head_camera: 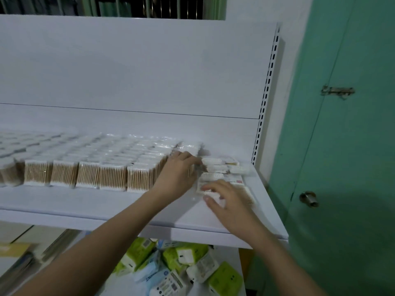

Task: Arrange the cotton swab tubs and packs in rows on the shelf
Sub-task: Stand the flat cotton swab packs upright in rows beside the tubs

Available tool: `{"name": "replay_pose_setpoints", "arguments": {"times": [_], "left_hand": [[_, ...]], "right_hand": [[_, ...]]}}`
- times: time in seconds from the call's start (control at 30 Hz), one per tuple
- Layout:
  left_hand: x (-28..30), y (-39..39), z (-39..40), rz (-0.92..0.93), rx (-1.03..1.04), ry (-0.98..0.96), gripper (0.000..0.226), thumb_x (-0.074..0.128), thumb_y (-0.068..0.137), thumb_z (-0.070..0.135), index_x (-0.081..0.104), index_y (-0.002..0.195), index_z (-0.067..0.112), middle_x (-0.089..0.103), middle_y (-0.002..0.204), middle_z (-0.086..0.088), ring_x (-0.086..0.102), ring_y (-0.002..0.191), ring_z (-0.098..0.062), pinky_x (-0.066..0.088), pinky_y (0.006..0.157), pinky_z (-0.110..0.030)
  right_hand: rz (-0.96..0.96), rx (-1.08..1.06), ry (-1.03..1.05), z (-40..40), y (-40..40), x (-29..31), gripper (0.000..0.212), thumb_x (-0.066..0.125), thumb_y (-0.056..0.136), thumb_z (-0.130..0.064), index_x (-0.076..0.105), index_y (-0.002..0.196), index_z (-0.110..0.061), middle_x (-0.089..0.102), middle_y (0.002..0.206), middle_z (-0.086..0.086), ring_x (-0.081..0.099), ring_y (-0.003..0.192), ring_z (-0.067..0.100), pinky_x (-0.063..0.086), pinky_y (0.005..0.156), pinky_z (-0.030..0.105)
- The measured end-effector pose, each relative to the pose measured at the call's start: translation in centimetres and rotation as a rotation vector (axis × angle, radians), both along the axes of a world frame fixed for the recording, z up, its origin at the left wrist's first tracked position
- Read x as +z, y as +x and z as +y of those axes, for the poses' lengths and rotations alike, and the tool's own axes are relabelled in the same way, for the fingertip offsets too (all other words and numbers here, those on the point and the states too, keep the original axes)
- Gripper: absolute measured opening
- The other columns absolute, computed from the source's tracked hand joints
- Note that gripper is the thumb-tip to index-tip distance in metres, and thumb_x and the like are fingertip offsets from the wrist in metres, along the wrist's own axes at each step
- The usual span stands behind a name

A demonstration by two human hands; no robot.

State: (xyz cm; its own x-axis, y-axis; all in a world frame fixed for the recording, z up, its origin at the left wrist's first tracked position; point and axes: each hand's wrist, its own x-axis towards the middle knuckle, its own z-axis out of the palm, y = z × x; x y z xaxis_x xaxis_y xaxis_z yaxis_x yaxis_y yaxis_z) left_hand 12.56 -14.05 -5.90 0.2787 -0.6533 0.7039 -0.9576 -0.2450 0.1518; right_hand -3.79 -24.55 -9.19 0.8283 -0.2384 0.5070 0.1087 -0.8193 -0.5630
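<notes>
**Mostly risk at the right end of the shelf**

Far left, tubs (8,167) sit in rows, blurred. Next to them upright packs (89,174) stand in tight files across the shelf (106,206), stable enough.

Left hand (178,174) sits at the end of the last file, fingers curled toward the loose packs (215,167) just right of it. Can't tell if it actually pinches one or only touches. If it drags sideways, the end file likely leans and dominoes.

Right hand (228,201) hovers low over a flat-lying pack (245,194), fingers spread and relaxed, apparently holding nothing; motion blur hides contact.

Loose pile lies near the shelf's front-right corner. A sweep outward could knock packs off the edge onto the tissue packs (181,265) below. Slippery film wrap makes a shallow pinch likely to slip.
</notes>
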Motion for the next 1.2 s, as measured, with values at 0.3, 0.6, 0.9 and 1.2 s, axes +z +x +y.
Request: {"name": "replay_pose_setpoints", "arguments": {"times": [0.3, 0.6, 0.9, 1.2], "left_hand": [[-2.8, -7.8, -3.3, 0.159, -0.032, 0.293, 0.045, 0.061, 0.090, 0.041, 0.059, 0.130, 0.020, 0.059, 0.126, -0.004, 0.046, 0.117, -0.023, 0.038, 0.100, -0.036], [-3.4, -10.6, -3.1, 0.124, -0.012, 0.322, 0.029, 0.065, 0.087, 0.042, 0.061, 0.104, 0.018, 0.063, 0.110, -0.001, 0.045, 0.109, -0.020, 0.038, 0.088, -0.031], [-3.0, -12.2, -2.4, 0.265, 0.052, 0.507, 0.050, 0.063, 0.087, 0.049, 0.052, 0.129, 0.025, 0.046, 0.135, -0.011, 0.035, 0.127, -0.031, 0.032, 0.104, -0.038], [-1.5, -12.3, 0.3, 0.129, -0.167, 0.263, 0.046, 0.079, 0.077, 0.030, 0.063, 0.119, 0.022, 0.054, 0.127, 0.001, 0.040, 0.120, -0.017, 0.027, 0.102, -0.022]], "right_hand": [[0.248, -0.556, 0.062, -5.0, -5.2, -0.7, 0.043, 0.046, 0.103, -0.025, 0.043, 0.144, -0.014, 0.043, 0.147, 0.006, 0.037, 0.135, 0.026, 0.033, 0.109, 0.038], [0.401, -0.420, 0.041, -6.0, -7.1, -3.4, 0.035, 0.030, 0.106, -0.020, 0.050, 0.132, -0.007, 0.048, 0.134, 0.007, 0.038, 0.133, 0.027, 0.035, 0.106, 0.035], [0.367, -0.291, 0.199, -6.1, -9.0, -3.4, 0.047, 0.024, 0.109, -0.022, 0.026, 0.155, -0.014, 0.012, 0.165, -0.001, 0.005, 0.152, 0.014, 0.006, 0.119, 0.028], [-0.021, -0.256, 0.478, -5.3, -9.9, -0.1, 0.034, 0.048, 0.103, -0.026, 0.051, 0.137, -0.024, 0.057, 0.130, -0.006, 0.053, 0.116, 0.010, 0.044, 0.090, 0.023]]}}
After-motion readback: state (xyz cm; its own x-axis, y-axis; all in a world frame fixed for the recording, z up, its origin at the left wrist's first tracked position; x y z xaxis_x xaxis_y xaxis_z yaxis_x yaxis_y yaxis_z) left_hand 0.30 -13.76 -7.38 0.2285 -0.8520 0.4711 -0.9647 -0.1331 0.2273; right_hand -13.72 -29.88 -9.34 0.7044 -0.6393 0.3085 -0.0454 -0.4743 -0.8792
